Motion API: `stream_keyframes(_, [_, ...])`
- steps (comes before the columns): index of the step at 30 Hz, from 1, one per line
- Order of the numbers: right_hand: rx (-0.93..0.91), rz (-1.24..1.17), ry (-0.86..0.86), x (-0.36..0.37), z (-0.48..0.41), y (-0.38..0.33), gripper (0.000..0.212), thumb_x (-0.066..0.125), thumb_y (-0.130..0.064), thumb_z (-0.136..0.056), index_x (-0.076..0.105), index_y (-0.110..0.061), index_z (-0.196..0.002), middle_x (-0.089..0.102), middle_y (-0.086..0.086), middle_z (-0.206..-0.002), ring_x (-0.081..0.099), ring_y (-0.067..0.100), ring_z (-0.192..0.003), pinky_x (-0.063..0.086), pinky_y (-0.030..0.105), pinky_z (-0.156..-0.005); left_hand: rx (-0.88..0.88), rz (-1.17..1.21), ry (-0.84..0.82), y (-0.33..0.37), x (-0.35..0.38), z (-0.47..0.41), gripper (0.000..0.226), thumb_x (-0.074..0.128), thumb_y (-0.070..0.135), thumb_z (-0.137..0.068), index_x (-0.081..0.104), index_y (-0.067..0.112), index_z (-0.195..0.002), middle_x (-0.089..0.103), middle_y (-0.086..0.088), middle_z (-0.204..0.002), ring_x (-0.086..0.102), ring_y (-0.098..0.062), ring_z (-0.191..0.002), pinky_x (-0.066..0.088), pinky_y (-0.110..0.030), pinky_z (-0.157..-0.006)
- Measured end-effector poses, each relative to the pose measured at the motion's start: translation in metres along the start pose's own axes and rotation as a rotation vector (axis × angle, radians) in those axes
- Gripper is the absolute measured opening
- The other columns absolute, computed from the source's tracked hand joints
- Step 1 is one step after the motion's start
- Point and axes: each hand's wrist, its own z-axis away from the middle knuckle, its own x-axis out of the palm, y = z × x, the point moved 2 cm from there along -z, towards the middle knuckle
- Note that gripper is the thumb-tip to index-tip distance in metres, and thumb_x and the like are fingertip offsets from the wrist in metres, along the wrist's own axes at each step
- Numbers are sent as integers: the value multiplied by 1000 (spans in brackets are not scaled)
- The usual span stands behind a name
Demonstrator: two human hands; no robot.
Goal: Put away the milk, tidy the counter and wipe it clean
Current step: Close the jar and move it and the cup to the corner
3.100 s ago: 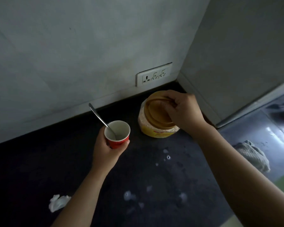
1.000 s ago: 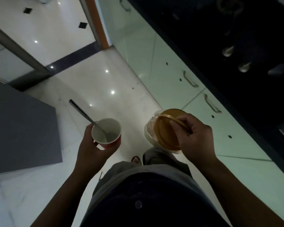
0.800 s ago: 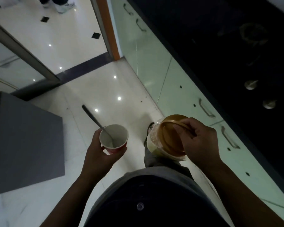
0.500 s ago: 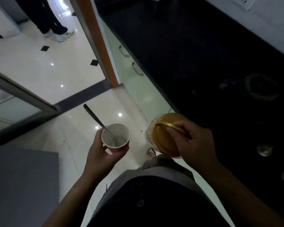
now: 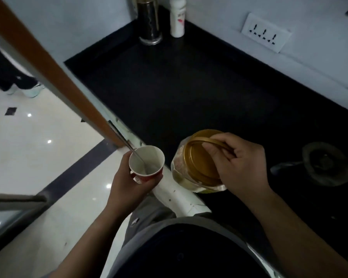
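My left hand (image 5: 129, 183) grips a red paper cup (image 5: 146, 164) with a white inside, held over the counter's front edge. A metal spoon (image 5: 127, 144) stands in the cup, its handle leaning up to the left. My right hand (image 5: 241, 167) holds a clear plastic jar (image 5: 191, 173) by its golden-brown lid, fingers curled over the lid's rim. The jar hangs tilted just above the black counter (image 5: 189, 87), close to the cup's right side.
At the counter's far corner stand a steel canister (image 5: 150, 23) and a white bottle (image 5: 177, 17). A wall socket (image 5: 265, 35) sits at the upper right. A gas burner (image 5: 325, 163) lies right of my right hand. A wooden door frame (image 5: 48, 71) runs along the left.
I carried the cup and the jar away from the first counter corner and turned around. The view swung from the floor and drawers up to this other stretch of black counter.
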Motion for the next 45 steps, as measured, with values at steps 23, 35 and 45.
stream_keyframes(23, [249,237,451,120,-367,11,17,66,-22,-84,63,-34,-96,55,-30,-83,55,-16,-80,42,2,-72,324,-30,-506,64,-26,-513,73,82,37,-60,49,29,-125,59,7,-120,59,-10,-110,53,-42,-90])
stream_keyframes(35, [282,315,323,107,-500,76,13,61,-26,-86,70,-21,-96,70,-5,-88,62,10,-81,53,26,-71,348,-45,-547,59,19,-593,66,83,36,-61,48,28,-117,61,6,-113,62,-11,-104,54,-44,-86])
stream_keyframes(45, [250,443,412,106,-523,117,15,57,-23,-88,63,-15,-99,67,2,-88,56,17,-74,42,26,-60,342,-127,-578,40,58,-619,73,81,42,-58,47,24,-119,59,2,-114,60,-13,-106,53,-45,-86])
